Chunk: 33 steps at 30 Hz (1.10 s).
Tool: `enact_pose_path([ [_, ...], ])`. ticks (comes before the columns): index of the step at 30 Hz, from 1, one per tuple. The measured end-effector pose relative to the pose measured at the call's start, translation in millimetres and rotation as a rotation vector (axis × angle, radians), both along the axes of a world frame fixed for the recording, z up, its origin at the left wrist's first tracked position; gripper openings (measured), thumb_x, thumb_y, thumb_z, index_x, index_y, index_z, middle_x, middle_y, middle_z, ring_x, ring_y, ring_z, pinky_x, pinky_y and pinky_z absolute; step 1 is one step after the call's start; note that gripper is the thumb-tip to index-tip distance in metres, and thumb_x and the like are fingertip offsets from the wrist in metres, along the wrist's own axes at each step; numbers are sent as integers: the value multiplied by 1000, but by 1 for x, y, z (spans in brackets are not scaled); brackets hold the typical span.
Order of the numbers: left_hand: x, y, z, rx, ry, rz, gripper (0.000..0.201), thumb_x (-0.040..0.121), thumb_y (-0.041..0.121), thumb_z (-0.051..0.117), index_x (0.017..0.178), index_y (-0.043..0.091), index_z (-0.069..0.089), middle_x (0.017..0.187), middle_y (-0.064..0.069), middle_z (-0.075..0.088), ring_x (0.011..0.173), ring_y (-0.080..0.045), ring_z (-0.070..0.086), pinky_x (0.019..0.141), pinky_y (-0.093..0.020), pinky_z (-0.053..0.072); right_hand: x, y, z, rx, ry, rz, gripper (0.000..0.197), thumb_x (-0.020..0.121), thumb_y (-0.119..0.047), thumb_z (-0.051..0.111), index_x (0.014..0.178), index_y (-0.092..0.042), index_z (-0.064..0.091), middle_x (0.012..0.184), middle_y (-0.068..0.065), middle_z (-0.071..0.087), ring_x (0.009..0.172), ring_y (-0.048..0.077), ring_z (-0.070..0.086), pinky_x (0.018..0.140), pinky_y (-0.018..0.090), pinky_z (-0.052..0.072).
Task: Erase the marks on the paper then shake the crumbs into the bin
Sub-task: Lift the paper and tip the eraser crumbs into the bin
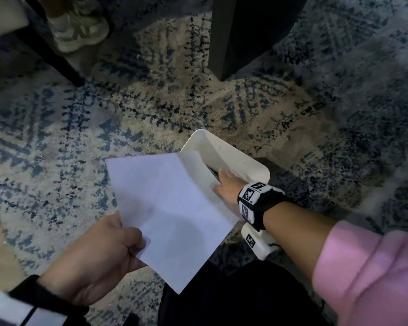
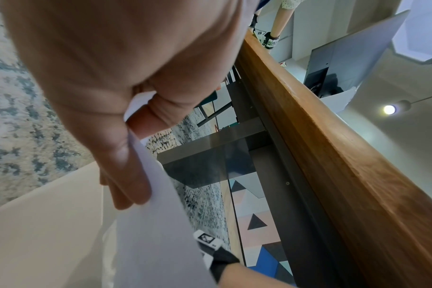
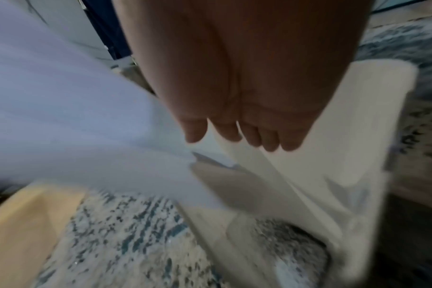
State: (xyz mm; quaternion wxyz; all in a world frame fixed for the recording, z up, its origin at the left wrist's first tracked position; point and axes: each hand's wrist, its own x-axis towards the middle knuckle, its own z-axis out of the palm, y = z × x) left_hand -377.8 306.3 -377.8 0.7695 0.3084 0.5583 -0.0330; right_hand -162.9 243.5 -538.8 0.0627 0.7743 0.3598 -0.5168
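My left hand pinches the near corner of the paper, thumb on top, fingers curled under. The sheet runs away from it toward the white bin on the rug, its far edge over the bin's rim. My right hand, fingers straight, rests on that far edge, nearer the bin

- The paper hangs over the rug, its one-o'clock corner above the bin.
- A shoe lies at eleven o'clock, a table leg at twelve.
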Motion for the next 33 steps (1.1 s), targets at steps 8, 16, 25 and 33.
enact_pose_path([
  [8,10,2,-14,-11,22,-73,42,78,-20,29,88,6,59,64,-5,71,46,-12,60,40,-21,51,-68,11,67,514,388,222,63,98,-43,25,145,-25,-13,155,-3,-18,143,14,-16,114,41,-7],
  [16,-1,10,-12,-41,33,-96,34,78,-22,30,84,-6,59,71,-15,70,74,-27,57,50,-33,57,3,8,19,56,58,-51,60,97,-44,28,147,-13,12,155,13,17,142,29,20,114,37,19],
  [25,18,19,-23,-114,28,-22,34,74,-18,35,97,-8,57,97,-19,59,83,-30,54,45,-25,53,-85,-29,112,537,524,280,63,95,-43,25,145,-26,-8,155,-10,-14,141,3,-15,114,29,-9],
  [33,12,19,-7,-88,-40,-67,36,79,-22,26,87,-4,56,57,-9,72,49,-19,68,34,-26,50,-12,-59,33,175,117,25,56,100,-35,23,148,-16,2,157,3,-10,145,20,-10,117,38,-2],
])
